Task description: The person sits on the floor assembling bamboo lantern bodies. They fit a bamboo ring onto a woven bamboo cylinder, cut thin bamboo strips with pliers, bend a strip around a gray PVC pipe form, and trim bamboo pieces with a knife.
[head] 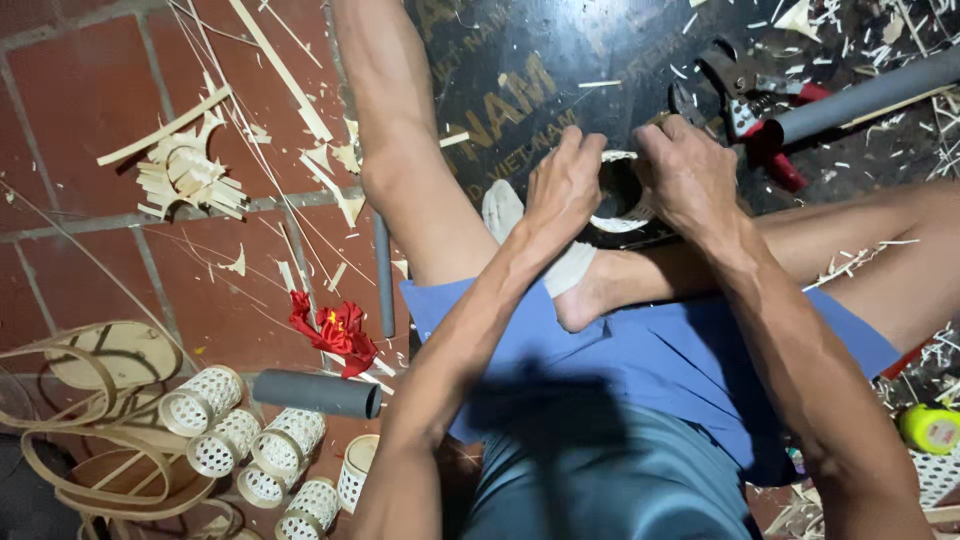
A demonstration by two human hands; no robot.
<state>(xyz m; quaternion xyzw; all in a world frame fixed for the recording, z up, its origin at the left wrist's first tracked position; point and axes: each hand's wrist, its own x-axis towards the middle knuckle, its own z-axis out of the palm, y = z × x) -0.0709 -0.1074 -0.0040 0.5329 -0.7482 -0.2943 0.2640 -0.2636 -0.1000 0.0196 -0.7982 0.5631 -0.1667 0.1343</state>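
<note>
Ring (pixel 622 222) of woven strip clamped by our left hand (pixel 566 190) and right hand (pixel 688 175), fingers closed; pressing too hard could crack weave, we judge; pliers (pixel 752 112) near.

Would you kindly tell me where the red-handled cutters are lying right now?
In the head view, the red-handled cutters lie at upper right on the dark board, just beyond the right hand and against the end of a grey tube.

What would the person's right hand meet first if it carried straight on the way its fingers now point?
The right hand points away from the body, toward the top of the picture. Just beyond its fingertips lie the red-handled pliers on the dark board, probably first; depth is unclear.
</note>
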